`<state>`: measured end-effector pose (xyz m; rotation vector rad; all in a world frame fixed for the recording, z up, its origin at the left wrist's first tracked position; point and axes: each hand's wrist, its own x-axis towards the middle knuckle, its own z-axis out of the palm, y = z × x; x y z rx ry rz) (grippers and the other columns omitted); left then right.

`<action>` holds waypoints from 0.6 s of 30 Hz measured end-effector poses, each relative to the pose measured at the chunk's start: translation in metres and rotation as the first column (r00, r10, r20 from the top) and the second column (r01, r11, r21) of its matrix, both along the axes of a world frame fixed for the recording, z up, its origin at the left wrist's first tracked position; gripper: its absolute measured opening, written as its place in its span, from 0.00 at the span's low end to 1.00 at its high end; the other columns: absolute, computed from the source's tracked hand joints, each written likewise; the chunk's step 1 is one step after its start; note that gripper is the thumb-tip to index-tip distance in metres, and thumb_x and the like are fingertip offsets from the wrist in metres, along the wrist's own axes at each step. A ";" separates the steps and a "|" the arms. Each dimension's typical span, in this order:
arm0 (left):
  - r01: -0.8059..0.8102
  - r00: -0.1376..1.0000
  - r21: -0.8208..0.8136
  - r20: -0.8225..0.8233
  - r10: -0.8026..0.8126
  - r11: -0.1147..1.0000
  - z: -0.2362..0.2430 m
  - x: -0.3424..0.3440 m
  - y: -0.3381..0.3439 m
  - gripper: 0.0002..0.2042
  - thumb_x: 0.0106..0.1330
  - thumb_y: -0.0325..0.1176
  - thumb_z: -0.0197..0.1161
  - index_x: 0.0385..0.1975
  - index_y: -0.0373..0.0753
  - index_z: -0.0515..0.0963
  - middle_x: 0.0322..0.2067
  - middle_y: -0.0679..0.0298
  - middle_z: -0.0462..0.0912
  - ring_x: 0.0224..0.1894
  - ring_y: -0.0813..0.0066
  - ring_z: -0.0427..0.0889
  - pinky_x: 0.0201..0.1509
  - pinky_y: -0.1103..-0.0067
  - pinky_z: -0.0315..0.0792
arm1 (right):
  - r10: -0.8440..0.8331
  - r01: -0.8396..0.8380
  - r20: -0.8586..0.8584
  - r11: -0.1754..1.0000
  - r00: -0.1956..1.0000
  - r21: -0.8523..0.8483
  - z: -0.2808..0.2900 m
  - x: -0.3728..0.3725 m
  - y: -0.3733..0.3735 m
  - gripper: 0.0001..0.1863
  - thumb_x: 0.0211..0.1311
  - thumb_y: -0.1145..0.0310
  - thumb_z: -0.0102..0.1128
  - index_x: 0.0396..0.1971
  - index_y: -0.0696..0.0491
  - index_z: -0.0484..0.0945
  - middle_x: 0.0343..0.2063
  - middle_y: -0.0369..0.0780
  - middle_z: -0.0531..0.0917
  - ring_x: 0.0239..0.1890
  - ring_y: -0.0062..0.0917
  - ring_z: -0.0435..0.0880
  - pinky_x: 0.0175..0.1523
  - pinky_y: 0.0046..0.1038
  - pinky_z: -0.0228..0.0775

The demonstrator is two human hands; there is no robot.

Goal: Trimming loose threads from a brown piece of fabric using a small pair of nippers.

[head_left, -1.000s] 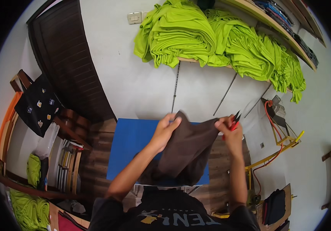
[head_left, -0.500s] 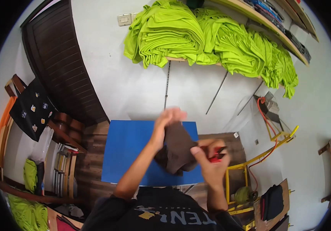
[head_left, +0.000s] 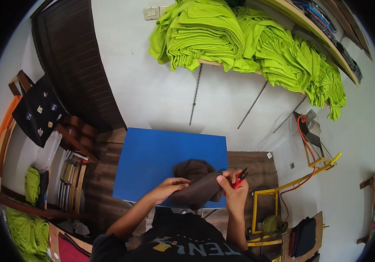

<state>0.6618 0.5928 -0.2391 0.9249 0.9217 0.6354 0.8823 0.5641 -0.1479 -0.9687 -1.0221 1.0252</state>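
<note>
A dark brown cloth (head_left: 196,192) lies bunched on the right front part of the blue table (head_left: 152,157), partly lifted at the near edge. My left hand (head_left: 170,187) grips its left part, with the fingers over the fabric. My right hand (head_left: 232,185) holds the cloth's right end between thumb and fingers, together with small thread snips (head_left: 240,179) that have red handles and dark blades. The blades point up and away from me. I cannot make out any detail on the cloth.
A long shelf holds piles of lime green garments (head_left: 205,35). A dark door (head_left: 65,56) stands at back left, near a black bag (head_left: 39,113) and stacked boards. A yellow metal frame (head_left: 292,185) with an orange hose and dark folded fabric (head_left: 303,236) stand at the right.
Both hands have come down toward the table's front edge with the cloth, which was stretched up between them and is now bunched. My left hand has moved down from the cloth's raised top.
</note>
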 end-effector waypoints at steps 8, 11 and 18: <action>-0.262 0.885 -0.052 0.385 0.261 0.964 0.011 0.016 0.031 0.18 0.62 0.27 0.64 0.52 0.32 0.72 0.48 0.60 0.77 0.48 0.75 0.77 0.53 0.80 0.71 | -0.082 0.084 0.052 0.996 0.995 -0.027 -0.001 0.024 -0.002 0.17 0.53 0.80 0.67 0.24 0.52 0.64 0.32 0.38 0.80 0.37 0.17 0.74 0.46 0.21 0.66; -0.288 0.878 -0.020 0.393 0.272 0.957 0.026 0.017 0.045 0.12 0.64 0.31 0.63 0.44 0.34 0.76 0.41 0.64 0.81 0.43 0.79 0.79 0.50 0.82 0.71 | -0.112 0.112 0.034 0.994 0.993 -0.008 0.003 0.030 0.003 0.17 0.53 0.79 0.68 0.24 0.52 0.64 0.32 0.38 0.80 0.35 0.18 0.75 0.45 0.21 0.66; -0.477 0.878 0.381 0.236 0.416 0.792 0.062 0.003 0.069 0.05 0.65 0.30 0.62 0.36 0.37 0.77 0.29 0.72 0.79 0.30 0.89 0.73 0.35 0.87 0.66 | -0.143 0.141 0.046 0.989 0.989 0.050 0.011 0.029 0.021 0.19 0.54 0.76 0.70 0.24 0.51 0.62 0.31 0.37 0.80 0.34 0.18 0.74 0.43 0.21 0.66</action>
